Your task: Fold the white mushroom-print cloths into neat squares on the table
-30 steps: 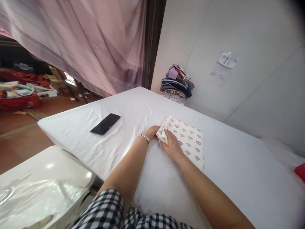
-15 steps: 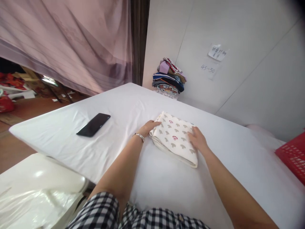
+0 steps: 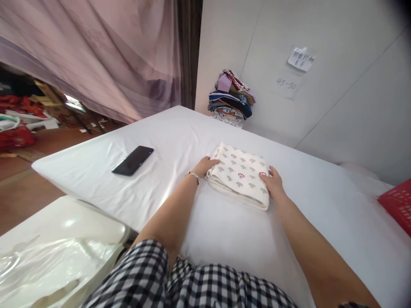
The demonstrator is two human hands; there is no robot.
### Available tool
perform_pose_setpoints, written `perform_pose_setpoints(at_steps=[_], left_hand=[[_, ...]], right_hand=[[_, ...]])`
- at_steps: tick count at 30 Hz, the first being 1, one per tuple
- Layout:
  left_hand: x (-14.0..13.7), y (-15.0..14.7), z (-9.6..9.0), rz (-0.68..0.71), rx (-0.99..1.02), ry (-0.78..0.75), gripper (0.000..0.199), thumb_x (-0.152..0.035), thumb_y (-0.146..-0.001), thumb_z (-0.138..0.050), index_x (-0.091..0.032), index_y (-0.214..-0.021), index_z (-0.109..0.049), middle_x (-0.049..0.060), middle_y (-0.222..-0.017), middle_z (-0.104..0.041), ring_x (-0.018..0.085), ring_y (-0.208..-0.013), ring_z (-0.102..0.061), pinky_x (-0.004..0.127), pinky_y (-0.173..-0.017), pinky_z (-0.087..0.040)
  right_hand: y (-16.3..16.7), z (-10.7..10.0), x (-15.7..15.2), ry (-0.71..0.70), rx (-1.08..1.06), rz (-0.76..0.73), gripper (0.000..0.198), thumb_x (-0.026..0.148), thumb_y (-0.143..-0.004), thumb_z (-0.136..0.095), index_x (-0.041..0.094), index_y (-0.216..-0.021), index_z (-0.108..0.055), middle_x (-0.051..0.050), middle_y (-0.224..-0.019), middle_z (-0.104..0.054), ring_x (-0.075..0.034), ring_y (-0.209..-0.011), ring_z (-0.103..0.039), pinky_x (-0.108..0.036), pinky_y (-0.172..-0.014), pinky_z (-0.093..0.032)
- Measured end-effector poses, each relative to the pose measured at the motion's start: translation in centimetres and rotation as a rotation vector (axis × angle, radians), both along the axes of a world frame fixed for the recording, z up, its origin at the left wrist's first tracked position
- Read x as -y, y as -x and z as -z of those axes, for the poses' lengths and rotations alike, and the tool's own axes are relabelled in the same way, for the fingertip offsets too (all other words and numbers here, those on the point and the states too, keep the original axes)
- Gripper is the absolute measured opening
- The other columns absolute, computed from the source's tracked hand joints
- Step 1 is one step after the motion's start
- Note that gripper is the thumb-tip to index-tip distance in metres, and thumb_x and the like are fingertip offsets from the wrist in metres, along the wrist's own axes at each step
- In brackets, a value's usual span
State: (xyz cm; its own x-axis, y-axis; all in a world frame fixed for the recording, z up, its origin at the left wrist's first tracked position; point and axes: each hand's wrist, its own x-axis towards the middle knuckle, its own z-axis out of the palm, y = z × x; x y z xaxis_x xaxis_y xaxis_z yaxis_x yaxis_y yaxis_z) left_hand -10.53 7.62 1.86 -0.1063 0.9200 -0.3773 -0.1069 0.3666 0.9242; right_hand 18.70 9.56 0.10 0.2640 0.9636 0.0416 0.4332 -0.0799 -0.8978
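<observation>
A folded white cloth [image 3: 239, 173] with grey mushroom shapes and a few red outlined ones lies on the white-covered table [image 3: 221, 231]. At its left edge, my left hand [image 3: 205, 166] grips the layers, thumb on top and the other fingers mostly hidden. Across from it, my right hand [image 3: 273, 182] holds the right edge with the thumb over the top, and its fingers reach along the side. The folded layers show along the near edge, slightly uneven at the left corner.
To the left on the table lies a black phone [image 3: 133, 161]. A stack of folded clothes [image 3: 231, 99] rises by the wall at the back. On the right is a red basket [image 3: 398, 205]; at lower left, a white surface [image 3: 80, 214] bears clear plastic [image 3: 64, 265].
My right hand has drawn outward to the cloth's right edge, uncovering more of its top. My left hand keeps its hold. The whole view has shifted slightly.
</observation>
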Motion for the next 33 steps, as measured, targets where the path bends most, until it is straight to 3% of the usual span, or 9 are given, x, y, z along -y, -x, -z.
perform_pose_setpoints(at_steps=[5, 9, 11, 13, 15, 18, 22, 26, 33], left_hand=[[0.1, -0.2, -0.2, -0.006, -0.004, 0.055, 0.064, -0.031, -0.062, -0.073, -0.013, -0.117, -0.047, 0.019, -0.120, -0.056, 0.029, -0.100, -0.058, 0.030, -0.070, -0.049], [0.0, 0.0, -0.3, 0.032, 0.062, 0.061, 0.052, -0.033, -0.067, -0.069, -0.012, -0.111, -0.053, 0.017, -0.114, -0.061, 0.027, -0.097, -0.060, 0.031, -0.073, -0.049], [0.0, 0.2, -0.4, 0.075, 0.155, 0.051, 0.044, -0.035, -0.068, -0.067, -0.011, -0.104, -0.058, 0.015, -0.105, -0.065, 0.025, -0.093, -0.062, 0.031, -0.075, -0.050], [-0.1, 0.3, -0.4, 0.115, 0.281, 0.025, 0.040, -0.036, -0.068, -0.068, -0.012, -0.099, -0.061, 0.014, -0.098, -0.068, 0.024, -0.092, -0.063, 0.031, -0.078, -0.049], [-0.1, 0.3, -0.4, 0.141, 0.377, 0.000, 0.038, -0.035, -0.066, -0.069, -0.012, -0.096, -0.063, 0.012, -0.093, -0.069, 0.023, -0.091, -0.063, 0.031, -0.081, -0.049], [0.0, 0.0, -0.5, 0.134, 0.386, -0.002, 0.036, -0.033, -0.063, -0.072, -0.012, -0.091, -0.064, 0.011, -0.087, -0.070, 0.023, -0.088, -0.063, 0.031, -0.081, -0.049], [0.0, -0.3, -0.5, 0.104, 0.346, -0.002, 0.027, -0.033, -0.066, -0.069, -0.013, -0.084, -0.065, 0.007, -0.079, -0.070, 0.020, -0.084, -0.063, 0.029, -0.080, -0.048], [-0.1, -0.2, -0.4, 0.131, 0.339, 0.005, 0.023, -0.031, -0.068, -0.065, -0.014, -0.084, -0.064, 0.004, -0.079, -0.070, 0.019, -0.084, -0.063, 0.029, -0.081, -0.048], [-0.3, 0.0, -0.2, 0.155, 0.269, 0.017, 0.022, -0.030, -0.072, -0.059, -0.014, -0.086, -0.062, 0.006, -0.084, -0.069, 0.018, -0.085, -0.063, 0.028, -0.080, -0.049]], right_hand=[[-0.5, 0.1, 0.6, 0.101, 0.080, -0.007, 0.077, 0.054, -0.066, -0.061, 0.018, -0.131, -0.043, -0.015, -0.128, -0.050, -0.026, -0.110, -0.053, -0.035, -0.091, -0.045], [-1.0, -0.5, 2.7, 0.124, 0.107, -0.055, 0.077, 0.060, -0.071, -0.054, 0.017, -0.134, -0.040, -0.015, -0.132, -0.046, -0.027, -0.112, -0.052, -0.038, -0.093, -0.043], [-1.0, -0.7, 4.3, 0.033, 0.221, -0.092, 0.071, 0.058, -0.074, -0.051, 0.020, -0.133, -0.040, -0.013, -0.136, -0.043, -0.028, -0.116, -0.048, -0.042, -0.095, -0.041], [-0.7, -0.7, 6.2, -0.155, 0.379, -0.179, 0.065, 0.054, -0.077, -0.050, 0.022, -0.133, -0.040, -0.009, -0.139, -0.039, -0.028, -0.123, -0.040, -0.045, -0.098, -0.037], [-0.1, -0.5, 8.1, -0.346, 0.535, -0.339, 0.063, 0.049, -0.079, -0.052, 0.022, -0.133, -0.038, -0.008, -0.140, -0.037, -0.027, -0.127, -0.034, -0.045, -0.101, -0.033], [1.1, -0.3, 9.8, -0.486, 0.742, -0.528, 0.055, 0.037, -0.081, -0.052, 0.020, -0.132, -0.039, -0.010, -0.134, -0.045, -0.026, -0.125, -0.037, -0.045, -0.102, -0.031], [1.4, -0.4, 9.4, -0.524, 0.892, -0.528, 0.047, 0.017, -0.082, -0.041, 0.019, -0.129, -0.043, -0.009, -0.124, -0.053, -0.025, -0.118, -0.044, -0.044, -0.097, -0.035], [0.3, -0.7, 8.2, -0.528, 0.940, -0.462, 0.043, 0.014, -0.082, -0.038, 0.020, -0.124, -0.048, -0.008, -0.115, -0.059, -0.023, -0.104, -0.053, -0.039, -0.087, -0.044], [-0.3, -0.5, 8.6, -0.461, 1.076, -0.444, 0.055, 0.004, -0.070, -0.042, 0.016, -0.124, -0.046, -0.010, -0.124, -0.051, -0.025, -0.110, -0.046, -0.038, -0.087, -0.044]])
